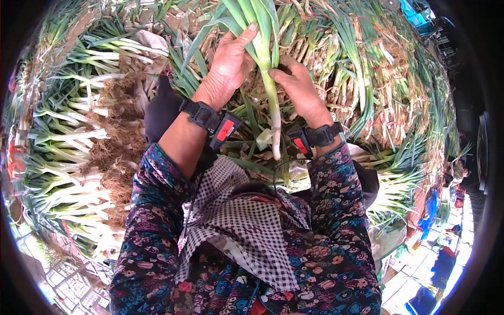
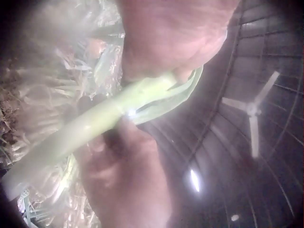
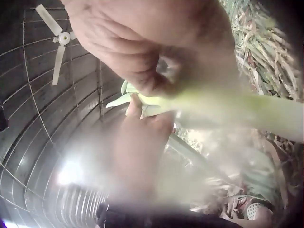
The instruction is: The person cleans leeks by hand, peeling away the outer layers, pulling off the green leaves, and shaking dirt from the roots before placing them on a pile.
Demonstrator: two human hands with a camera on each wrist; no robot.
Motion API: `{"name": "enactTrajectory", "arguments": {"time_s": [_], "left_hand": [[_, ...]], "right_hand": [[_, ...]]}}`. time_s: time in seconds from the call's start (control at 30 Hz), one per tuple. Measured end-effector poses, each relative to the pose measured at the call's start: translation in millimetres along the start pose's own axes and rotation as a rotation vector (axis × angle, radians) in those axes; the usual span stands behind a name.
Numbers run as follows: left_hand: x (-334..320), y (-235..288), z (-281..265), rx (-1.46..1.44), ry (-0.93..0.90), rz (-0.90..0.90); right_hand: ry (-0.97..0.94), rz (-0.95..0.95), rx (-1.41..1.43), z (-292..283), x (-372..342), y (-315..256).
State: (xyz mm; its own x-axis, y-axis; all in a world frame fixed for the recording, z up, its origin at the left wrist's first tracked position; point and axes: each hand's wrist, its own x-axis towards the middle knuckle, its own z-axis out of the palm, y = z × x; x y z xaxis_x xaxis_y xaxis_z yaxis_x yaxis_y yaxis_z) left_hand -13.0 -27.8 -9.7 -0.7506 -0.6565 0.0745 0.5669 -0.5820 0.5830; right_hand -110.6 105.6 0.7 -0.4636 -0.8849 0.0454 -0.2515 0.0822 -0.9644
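Note:
One leek hangs between my hands in the head view, leaves up and its pale root end pointing down. My left hand grips it where the green leaves spread, thumb laid across the front. Just below, my right hand pinches the stalk between thumb and fingers. In the left wrist view the leek stalk runs slantwise past both hands, its lower part blurred. The right wrist view shows the pale stalk leading out to the right from the fingers.
A row of cleaned leeks lies on the left, beside a heap of brown roots. Bundled leeks with dry leaves fill the ground ahead. More leeks lie to the right, close to my knee. Dark clothing covers both knees.

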Motion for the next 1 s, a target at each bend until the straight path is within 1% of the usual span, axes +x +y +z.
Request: {"name": "enactTrajectory", "arguments": {"time_s": [0.07,0.13,0.17,0.2,0.27,0.3,0.33,0.37,0.4,0.43,0.47,0.5,0.53,0.6,0.63,0.67,0.7,0.73,0.8,0.83,0.87,0.9,0.93,1.0], "left_hand": [[-0.5,-2.3,1.7,0.039,-0.008,0.005],[-4.2,-5.6,5.5,0.055,0.019,-0.020],[-5.7,-7.2,7.3,0.071,0.045,-0.037],[-6.4,-8.8,8.3,0.071,0.049,-0.041],[-7.0,-10.8,10.6,0.071,0.010,-0.003],[-7.9,-9.8,11.3,0.071,0.012,-0.004],[-9.3,-8.3,11.6,0.107,-0.018,-0.037],[-10.5,-6.9,12.2,0.144,-0.047,-0.071],[-10.1,-7.2,11.9,0.147,-0.049,-0.075],[-8.3,-7.6,12.2,0.065,-0.099,-0.065],[-6.3,-7.4,11.5,-0.019,-0.147,-0.055],[-3.0,-5.6,7.2,-0.018,-0.144,-0.056],[1.5,-2.3,0.3,-0.104,-0.276,-0.071],[10.1,5.2,-10.3,-0.275,-0.547,-0.098],[10.7,7.3,-12.3,-0.247,-0.544,-0.087],[6.2,9.1,-4.4,-0.245,-0.540,-0.089],[-2.0,11.1,10.6,-0.123,-0.350,-0.020],[-6.9,10.9,17.9,-0.002,-0.159,0.046],[-5.6,7.7,15.1,0.026,-0.158,0.034],[-4.6,4.9,16.7,0.069,-0.132,0.033],[-4.7,1.9,16.8,0.112,-0.105,0.031],[-3.8,1.2,17.5,0.077,-0.138,0.027],[-4.1,-0.7,18.2,0.079,-0.143,0.021],[-7.5,-2.6,20.5,0.094,-0.100,0.023]], "right_hand": [[-0.012,-0.002,0.009,-1.3,1.3,2.9],[-0.046,0.108,-0.022,-0.3,1.3,0.2],[-0.006,0.051,-0.060,3.1,0.5,-0.4],[-0.006,0.056,-0.057,4.3,0.2,0.6],[-0.048,0.204,0.149,4.9,1.3,2.3],[-0.048,0.204,0.184,5.2,-0.5,-1.6],[-0.048,0.206,0.187,5.0,0.3,9.5],[-0.037,0.273,0.273,5.2,2.9,28.6],[-0.024,0.338,0.360,6.7,3.2,32.4],[0.058,0.396,0.328,9.5,-3.3,37.2],[0.063,0.396,0.331,10.1,-12.5,41.7],[0.033,0.484,0.192,12.0,-22.9,49.1],[-0.002,0.570,0.049,13.7,-32.9,60.1],[-0.402,0.225,-0.701,10.3,-57.4,133.2],[-0.402,0.225,-0.700,5.2,-70.2,143.8],[-0.372,0.289,-0.823,1.6,-84.7,151.2],[-0.342,0.356,-0.950,-0.4,-92.1,155.0],[-0.346,0.360,-0.950,-0.7,-89.7,137.8],[0.107,0.037,-0.401,-8.7,-80.7,90.8],[0.109,0.033,-0.402,-8.4,-74.4,62.8],[0.146,0.072,-0.230,-4.3,-70.9,34.2],[0.187,0.111,-0.055,0.9,-69.8,20.9],[0.194,0.112,-0.051,6.0,-69.1,20.8],[0.179,-0.074,-0.214,11.9,-63.4,23.6]]}}
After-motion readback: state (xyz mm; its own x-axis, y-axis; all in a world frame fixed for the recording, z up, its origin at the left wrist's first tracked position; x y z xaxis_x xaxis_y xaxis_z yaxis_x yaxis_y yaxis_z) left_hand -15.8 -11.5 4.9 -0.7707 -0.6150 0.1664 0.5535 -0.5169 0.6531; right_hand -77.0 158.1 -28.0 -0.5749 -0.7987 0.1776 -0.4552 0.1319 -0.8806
